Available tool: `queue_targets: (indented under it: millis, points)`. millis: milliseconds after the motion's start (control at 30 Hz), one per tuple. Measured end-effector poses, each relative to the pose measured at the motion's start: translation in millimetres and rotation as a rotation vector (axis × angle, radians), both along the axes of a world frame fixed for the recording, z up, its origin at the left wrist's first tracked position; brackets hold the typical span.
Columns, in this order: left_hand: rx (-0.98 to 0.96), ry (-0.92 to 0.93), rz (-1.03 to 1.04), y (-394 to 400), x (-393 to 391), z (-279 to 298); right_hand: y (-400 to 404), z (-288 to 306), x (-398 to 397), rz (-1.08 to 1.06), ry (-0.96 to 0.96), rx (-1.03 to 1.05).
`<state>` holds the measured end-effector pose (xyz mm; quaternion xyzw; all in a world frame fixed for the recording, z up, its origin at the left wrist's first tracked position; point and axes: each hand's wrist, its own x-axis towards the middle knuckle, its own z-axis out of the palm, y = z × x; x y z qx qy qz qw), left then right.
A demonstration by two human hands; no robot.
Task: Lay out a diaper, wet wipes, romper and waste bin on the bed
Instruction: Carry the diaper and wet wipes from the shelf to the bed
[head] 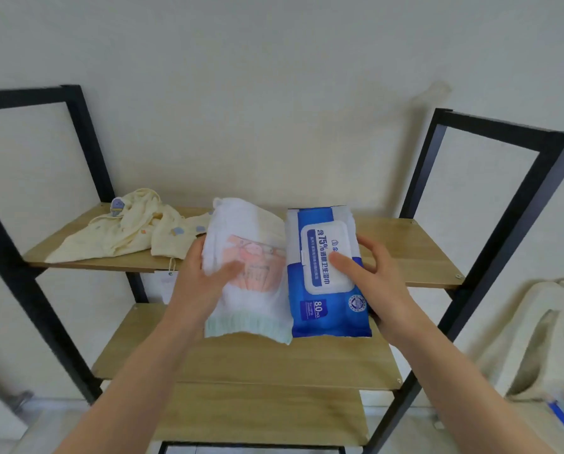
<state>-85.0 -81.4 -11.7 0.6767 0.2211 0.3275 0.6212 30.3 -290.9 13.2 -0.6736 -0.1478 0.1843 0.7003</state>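
Romper: crumpled pale-yellow cloth romper (126, 229) lies on the top wooden shelf (405, 244), left of centre frame.
Left hand (205, 273): thumb and fingers pinch the folded white diaper with pink print (248, 273), centre frame.
Right hand (372, 273): fingers curl round the blue wet-wipes pack (326, 276).
Waste bin: not visible.
Risk: the limp diaper could slip from its one-sided grip.

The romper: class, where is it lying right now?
In the head view the romper lies crumpled on the left of the top shelf, just left of the diaper, untouched by either hand.

Home room: shelf rack (418, 250) with baby romper (123, 231)
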Motion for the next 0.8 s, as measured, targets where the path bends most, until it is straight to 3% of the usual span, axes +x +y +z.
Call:
queue_targets:
  millis: [233,433,800]
  points:
    - [-0.053,0.028,0.232,-47,-89,-36,-30,-37,-42,0.105,0.125,0.069]
    - [-0.198,0.033,0.494,-99,-160,-86,-44,-80,-78,0.24,0.052,-0.036]
    - [-0.344,0.18,0.748,-178,-244,-167,-41,-163,-142,0.501,0.162,-0.193]
